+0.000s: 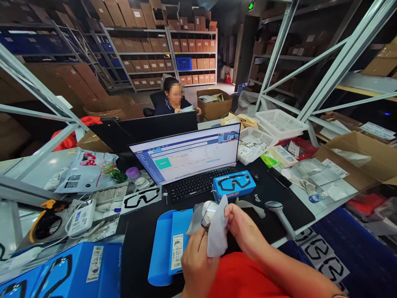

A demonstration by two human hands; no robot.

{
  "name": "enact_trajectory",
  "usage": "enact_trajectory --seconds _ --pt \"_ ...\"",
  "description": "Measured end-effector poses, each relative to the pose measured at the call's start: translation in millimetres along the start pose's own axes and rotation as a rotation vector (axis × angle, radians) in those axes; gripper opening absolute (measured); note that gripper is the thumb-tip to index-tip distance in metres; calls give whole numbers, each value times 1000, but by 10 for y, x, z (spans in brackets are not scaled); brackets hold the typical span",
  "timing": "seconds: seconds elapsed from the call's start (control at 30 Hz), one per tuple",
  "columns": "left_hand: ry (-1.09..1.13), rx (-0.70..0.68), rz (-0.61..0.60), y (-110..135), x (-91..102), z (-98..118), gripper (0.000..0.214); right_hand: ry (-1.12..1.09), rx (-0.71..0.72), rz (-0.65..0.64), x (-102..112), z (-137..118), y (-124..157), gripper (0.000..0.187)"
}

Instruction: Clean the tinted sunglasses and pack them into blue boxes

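Both hands are in front of me over the black desk mat. My left hand (198,258) is closed around the lower part of a thin white cloth (217,231) and a shiny, dark-edged piece (208,213) partly wrapped by it; what that piece is I cannot make out. My right hand (243,229) pinches the cloth's right edge. Just left of them lies an opened blue eyewear box (159,248) with a white label (178,251). A closed blue eyewear box (234,185) with a glasses picture stands behind the hands, in front of the keyboard (189,186).
A monitor (186,153) stands behind the keyboard, and a person (173,99) sits beyond it. To the right are a barcode scanner (281,217), a phone (279,177) and white baskets (281,123). More blue boxes (62,271) are at front left, near a glasses-printed sheet (141,199).
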State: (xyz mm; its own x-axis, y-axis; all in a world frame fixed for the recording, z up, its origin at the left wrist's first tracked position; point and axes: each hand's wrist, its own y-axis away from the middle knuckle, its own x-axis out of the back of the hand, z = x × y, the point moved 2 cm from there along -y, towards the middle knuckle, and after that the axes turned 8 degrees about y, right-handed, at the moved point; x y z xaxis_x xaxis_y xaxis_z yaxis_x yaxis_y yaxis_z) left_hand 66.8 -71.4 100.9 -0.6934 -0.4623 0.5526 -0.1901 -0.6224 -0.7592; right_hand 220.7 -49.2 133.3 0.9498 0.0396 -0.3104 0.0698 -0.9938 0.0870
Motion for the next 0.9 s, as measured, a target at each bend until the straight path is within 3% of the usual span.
enact_trajectory --seconds 0.1,0.2,0.43,0.6,0.77,0.9 --pt "0 47 -28 0 41 -9 15 166 21 -81 -15 62 153 37" --pt "25 37 -44 -26 46 14 13 332 38 -2 25 113 205 30" --pt "160 -170 -2 -15 15 7 19 262 21 213 103 107 144 57" --pt "187 -228 -15 52 72 -39 20 266 13 150 212 -55 -9 60" --pt "145 -169 -13 29 69 -4 13 289 -59 120 255 1 -118 51" --pt "188 20 -47 -44 63 15 13 394 -4 271 337 87 -97 35"
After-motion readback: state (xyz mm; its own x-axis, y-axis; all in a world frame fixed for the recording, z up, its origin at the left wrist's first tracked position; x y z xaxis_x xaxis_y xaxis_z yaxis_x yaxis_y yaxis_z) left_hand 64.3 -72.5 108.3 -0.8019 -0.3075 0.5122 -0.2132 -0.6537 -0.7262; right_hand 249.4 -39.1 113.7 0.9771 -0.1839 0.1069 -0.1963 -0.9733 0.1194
